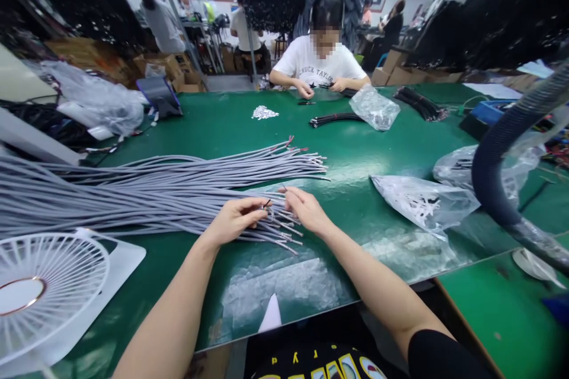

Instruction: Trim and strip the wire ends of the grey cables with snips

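Observation:
Two bundles of long grey cables lie on the green table, the back bundle (267,166) ending in stripped tips, a few of them red. Over the end of the front bundle (178,207), my left hand (235,220) is closed, thumb against fingers, on what looks like a grey cable end; a short dark wire (267,204) sticks out at the fingertips. My right hand (306,208) pinches just to the right, above the cut cable tips (291,231). A small thin piece shows at its fingertips, too small to name. The hands are close together but apart.
A white fan (53,296) stands at the left front. Clear bags (422,201) of small parts and a thick dark hose (493,166) are on the right. Across the table (213,118), a co-worker (322,59) handles black cables near a pile of small white pieces (264,112).

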`<control>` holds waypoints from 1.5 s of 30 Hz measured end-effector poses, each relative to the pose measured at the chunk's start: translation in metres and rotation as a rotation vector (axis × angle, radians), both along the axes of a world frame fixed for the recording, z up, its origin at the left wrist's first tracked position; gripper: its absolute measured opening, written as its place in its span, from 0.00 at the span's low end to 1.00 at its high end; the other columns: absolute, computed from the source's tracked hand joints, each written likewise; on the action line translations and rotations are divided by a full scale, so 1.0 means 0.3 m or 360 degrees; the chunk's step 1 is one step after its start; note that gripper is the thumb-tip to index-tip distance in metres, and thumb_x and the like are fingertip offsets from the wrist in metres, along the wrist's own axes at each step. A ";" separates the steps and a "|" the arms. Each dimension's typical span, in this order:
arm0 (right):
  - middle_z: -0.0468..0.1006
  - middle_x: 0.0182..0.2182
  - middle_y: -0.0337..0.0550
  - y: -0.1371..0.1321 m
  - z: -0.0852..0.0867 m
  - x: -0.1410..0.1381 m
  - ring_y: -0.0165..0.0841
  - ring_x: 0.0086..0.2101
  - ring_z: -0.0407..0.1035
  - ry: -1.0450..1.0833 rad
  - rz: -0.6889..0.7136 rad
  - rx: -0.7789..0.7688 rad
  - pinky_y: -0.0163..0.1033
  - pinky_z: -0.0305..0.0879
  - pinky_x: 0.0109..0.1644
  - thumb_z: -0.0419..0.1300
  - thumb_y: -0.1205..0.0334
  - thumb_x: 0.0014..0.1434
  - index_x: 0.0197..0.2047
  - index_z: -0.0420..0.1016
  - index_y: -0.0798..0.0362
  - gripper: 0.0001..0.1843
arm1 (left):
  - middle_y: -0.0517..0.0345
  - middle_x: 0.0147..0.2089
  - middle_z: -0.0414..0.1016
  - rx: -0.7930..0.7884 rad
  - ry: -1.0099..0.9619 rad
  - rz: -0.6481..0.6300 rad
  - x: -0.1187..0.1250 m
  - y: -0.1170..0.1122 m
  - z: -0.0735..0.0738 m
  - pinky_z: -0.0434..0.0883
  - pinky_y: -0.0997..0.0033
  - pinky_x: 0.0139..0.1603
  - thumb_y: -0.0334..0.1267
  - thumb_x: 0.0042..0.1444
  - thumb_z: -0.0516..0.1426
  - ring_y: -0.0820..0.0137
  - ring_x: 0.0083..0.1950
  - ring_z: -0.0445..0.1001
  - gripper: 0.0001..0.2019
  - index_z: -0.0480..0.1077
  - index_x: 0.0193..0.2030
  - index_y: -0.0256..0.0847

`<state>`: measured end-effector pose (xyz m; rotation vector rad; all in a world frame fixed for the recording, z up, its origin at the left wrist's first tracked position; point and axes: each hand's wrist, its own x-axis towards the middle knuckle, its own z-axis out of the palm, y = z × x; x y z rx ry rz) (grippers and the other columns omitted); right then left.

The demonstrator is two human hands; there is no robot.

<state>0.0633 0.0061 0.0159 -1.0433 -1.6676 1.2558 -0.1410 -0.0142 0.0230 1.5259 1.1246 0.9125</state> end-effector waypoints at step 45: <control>0.74 0.28 0.43 -0.052 -0.018 -0.047 0.32 0.30 0.68 -0.0968 0.0090 0.1471 0.36 0.64 0.35 0.48 0.54 0.67 0.50 0.74 0.54 0.19 | 0.56 0.33 0.73 0.0812 0.0170 0.0006 0.013 -0.036 0.081 0.68 0.72 0.39 0.36 0.54 0.61 0.71 0.36 0.71 0.03 0.77 0.35 0.42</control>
